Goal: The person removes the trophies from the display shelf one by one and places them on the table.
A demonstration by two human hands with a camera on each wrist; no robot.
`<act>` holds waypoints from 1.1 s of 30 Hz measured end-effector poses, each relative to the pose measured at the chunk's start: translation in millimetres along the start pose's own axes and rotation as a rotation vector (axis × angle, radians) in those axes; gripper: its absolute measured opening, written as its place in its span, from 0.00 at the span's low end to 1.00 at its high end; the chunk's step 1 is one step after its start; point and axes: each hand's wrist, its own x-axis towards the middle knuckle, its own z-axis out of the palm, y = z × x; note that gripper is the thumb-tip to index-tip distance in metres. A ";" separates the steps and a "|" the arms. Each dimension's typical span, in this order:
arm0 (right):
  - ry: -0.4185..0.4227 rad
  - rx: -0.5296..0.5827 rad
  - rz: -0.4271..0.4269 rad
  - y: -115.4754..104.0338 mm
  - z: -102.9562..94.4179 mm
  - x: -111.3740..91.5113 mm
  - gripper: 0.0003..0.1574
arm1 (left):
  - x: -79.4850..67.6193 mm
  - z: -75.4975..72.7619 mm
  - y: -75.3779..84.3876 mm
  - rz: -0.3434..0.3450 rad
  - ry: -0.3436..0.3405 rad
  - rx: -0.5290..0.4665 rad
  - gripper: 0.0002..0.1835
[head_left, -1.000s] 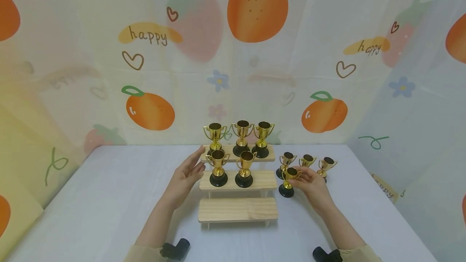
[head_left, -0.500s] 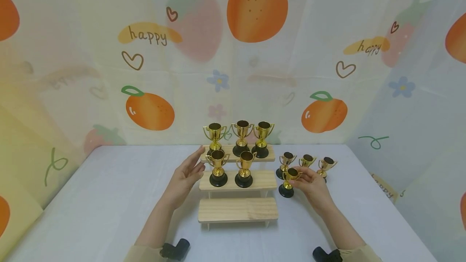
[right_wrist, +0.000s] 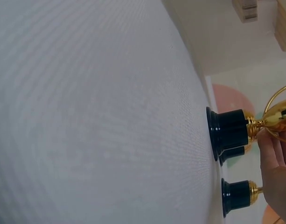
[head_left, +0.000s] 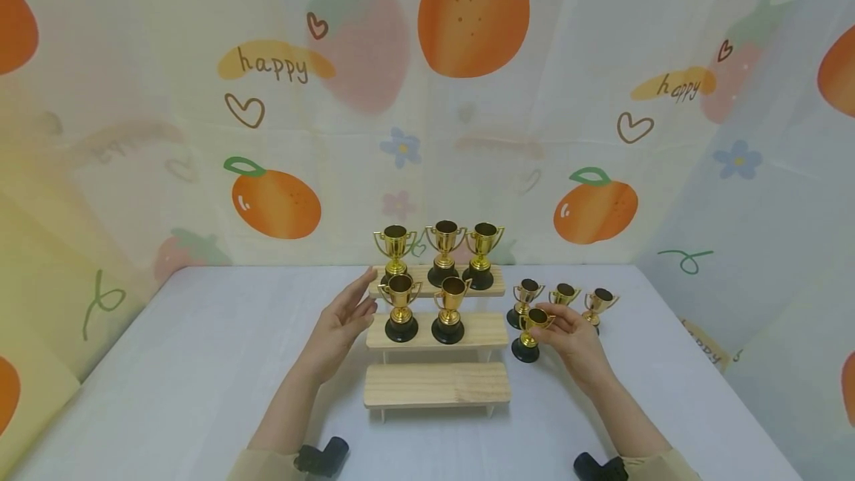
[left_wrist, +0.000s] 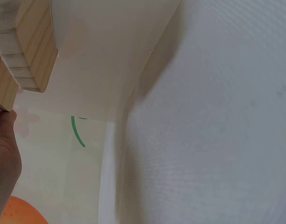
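Observation:
At the left end of the three-step wooden stand (head_left: 436, 386), my left hand (head_left: 336, 332) touches the top board with its fingers fairly straight. The left wrist view shows its fingertips at the board's corner. My right hand (head_left: 576, 340) pinches a small gold trophy cup (head_left: 535, 321) with a black base, upright right of the stand. In the right wrist view that trophy's base (right_wrist: 229, 130) is at the cloth; whether it touches is hard to tell. Behind it are three more trophies, one being a trophy cup (head_left: 528, 289), partly hidden by the hand.
On the top board stand three trophies, including a middle trophy (head_left: 444, 242). Two more, among them a left trophy (head_left: 400, 303), stand on the middle board. A white cloth covers the table (head_left: 200, 362). A fruit-print curtain (head_left: 467, 139) hangs close behind.

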 end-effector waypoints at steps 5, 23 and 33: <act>0.002 0.004 -0.027 -0.2 0.0 0.3 0.29 | 0.2 0.9 0.6 0.004 -0.003 -0.003 0.38; 0.123 0.091 -0.180 -7.0 -1.3 2.7 0.21 | 1.4 0.9 -0.5 -0.001 -0.004 -0.009 0.38; 0.255 0.059 -0.159 -29.9 6.7 1.4 0.28 | -0.8 1.0 1.1 0.002 0.005 0.006 0.38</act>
